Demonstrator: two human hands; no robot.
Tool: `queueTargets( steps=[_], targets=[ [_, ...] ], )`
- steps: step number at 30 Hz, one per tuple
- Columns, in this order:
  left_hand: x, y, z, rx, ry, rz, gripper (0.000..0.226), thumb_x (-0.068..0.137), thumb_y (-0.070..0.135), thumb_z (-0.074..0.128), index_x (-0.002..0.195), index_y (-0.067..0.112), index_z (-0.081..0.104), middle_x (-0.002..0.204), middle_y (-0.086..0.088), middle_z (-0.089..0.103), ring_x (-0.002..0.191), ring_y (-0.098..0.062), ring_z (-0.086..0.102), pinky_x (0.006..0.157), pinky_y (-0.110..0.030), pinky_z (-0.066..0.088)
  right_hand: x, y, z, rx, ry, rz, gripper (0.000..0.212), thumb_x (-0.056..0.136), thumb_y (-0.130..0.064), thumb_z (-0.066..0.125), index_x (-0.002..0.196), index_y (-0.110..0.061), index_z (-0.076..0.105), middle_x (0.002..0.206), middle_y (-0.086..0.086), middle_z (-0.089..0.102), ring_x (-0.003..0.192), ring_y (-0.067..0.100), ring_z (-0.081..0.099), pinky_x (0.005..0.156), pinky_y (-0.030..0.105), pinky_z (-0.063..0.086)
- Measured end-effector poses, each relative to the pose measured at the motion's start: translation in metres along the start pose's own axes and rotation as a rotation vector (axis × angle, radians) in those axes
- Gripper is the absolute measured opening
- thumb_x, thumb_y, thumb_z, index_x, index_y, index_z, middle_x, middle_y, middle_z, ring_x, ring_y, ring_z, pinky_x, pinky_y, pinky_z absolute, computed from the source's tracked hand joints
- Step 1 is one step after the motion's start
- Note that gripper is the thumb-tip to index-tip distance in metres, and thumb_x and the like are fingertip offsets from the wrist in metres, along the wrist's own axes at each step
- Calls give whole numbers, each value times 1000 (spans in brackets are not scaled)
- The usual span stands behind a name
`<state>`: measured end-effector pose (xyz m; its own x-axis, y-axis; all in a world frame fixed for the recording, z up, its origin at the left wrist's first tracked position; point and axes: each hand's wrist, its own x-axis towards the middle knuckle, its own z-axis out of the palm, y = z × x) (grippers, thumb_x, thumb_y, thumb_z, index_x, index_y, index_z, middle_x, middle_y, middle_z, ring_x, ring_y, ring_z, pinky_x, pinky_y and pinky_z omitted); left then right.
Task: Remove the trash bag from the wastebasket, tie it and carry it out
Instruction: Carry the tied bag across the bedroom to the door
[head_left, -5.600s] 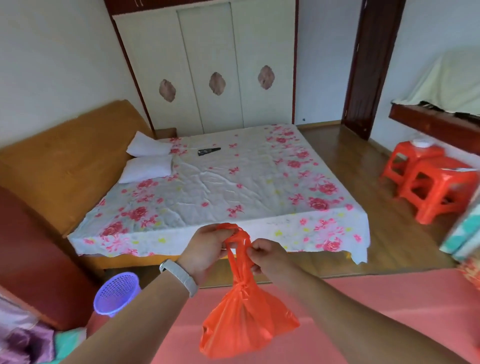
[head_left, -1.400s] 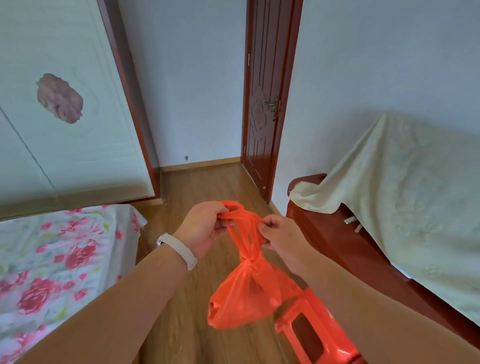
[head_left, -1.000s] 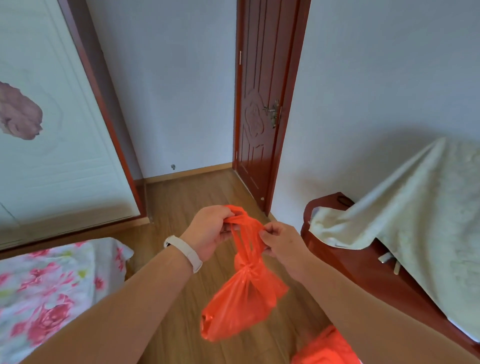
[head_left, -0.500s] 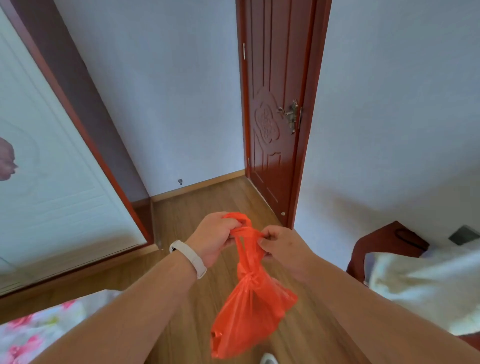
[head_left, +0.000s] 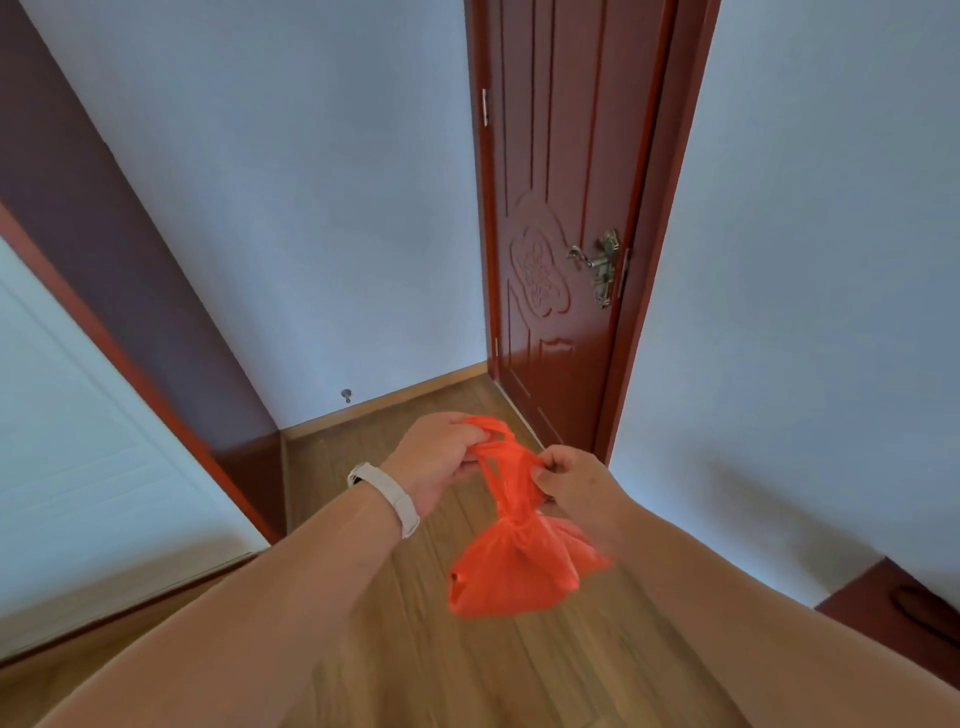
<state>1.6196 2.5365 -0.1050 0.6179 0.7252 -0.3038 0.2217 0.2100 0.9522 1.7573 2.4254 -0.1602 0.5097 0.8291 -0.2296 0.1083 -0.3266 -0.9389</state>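
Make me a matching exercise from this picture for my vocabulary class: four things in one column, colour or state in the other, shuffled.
Things:
1. bag
2. door
3. wristband
4. floor

Descriptions:
A. shut, dark red wood
B. pale, on the left wrist
C. orange, knotted, held by both hands
D. light brown planks

Pairs: 1-C, 2-A, 3-B, 4-D

The left hand and right hand both grip the bag's handles.

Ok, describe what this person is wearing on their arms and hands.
Both forearms are bare, with no sleeves in view. The left wrist carries a slim off-white wristband, smooth and plain, with no visible markings. The left hand and right hand wear no gloves, and no rings are visible.
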Motion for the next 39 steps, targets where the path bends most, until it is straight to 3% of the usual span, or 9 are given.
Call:
queueTargets(
  steps=[6,11,16,20,25,30,33,39],
  targets=[
    [117,36,-3,40,-134,76,27,79,4,56,71,18,77,75,-1,76,78,-14,70,69,-27,57,87,-20,7,170,165,72,34,92,-12,60,61,-24,65,74,13,65,74,29,60,89,64,50],
    [208,46,-30,46,-315,34,22,80,7,59,79,20,78,85,-3,77,85,-14,71,78,-29,54,153,-35,22,217,365,139,29,92,-9,58,65,-18,64,69,8,67,73,25,65,86,57,55],
    [279,52,-54,23,-475,-3,17,82,11,61,86,17,77,87,-3,77,85,-13,72,70,-23,53,206,-48,41,134,557,186,26,89,-12,60,65,-17,64,71,12,67,71,26,63,83,55,56],
    [320,59,-54,40,-537,-37,17,86,14,61,92,17,76,96,-8,77,93,-18,72,85,-31,52,233,-51,43,132,719,250,21,89,-18,60,70,-19,68,76,11,70,76,31,69,78,49,60],
    [360,55,-35,80,-582,-74,15,86,17,62,86,19,77,92,-7,77,92,-19,72,79,-31,51,265,-35,28,188,749,311,26,90,-14,59,66,-21,68,67,4,66,65,21,62,77,47,60],
    [398,44,6,105,-526,-133,18,85,8,60,78,17,74,84,-11,72,83,-22,68,83,-35,54,302,-4,14,235,705,345,27,87,-15,61,62,-23,67,62,1,63,58,17,56,58,34,50],
    [417,34,24,174,-509,-167,24,84,9,59,72,19,76,81,-9,73,78,-19,69,73,-29,53,322,19,0,312,707,380,28,87,-14,60,61,-23,67,64,2,64,61,18,58,62,35,50],
    [463,15,55,261,-513,-234,21,84,14,61,77,22,78,73,-1,76,72,-12,73,64,-23,51,358,61,-30,359,751,461,30,86,-13,60,59,-26,66,61,-1,65,61,18,60,67,38,55]
  ],
)
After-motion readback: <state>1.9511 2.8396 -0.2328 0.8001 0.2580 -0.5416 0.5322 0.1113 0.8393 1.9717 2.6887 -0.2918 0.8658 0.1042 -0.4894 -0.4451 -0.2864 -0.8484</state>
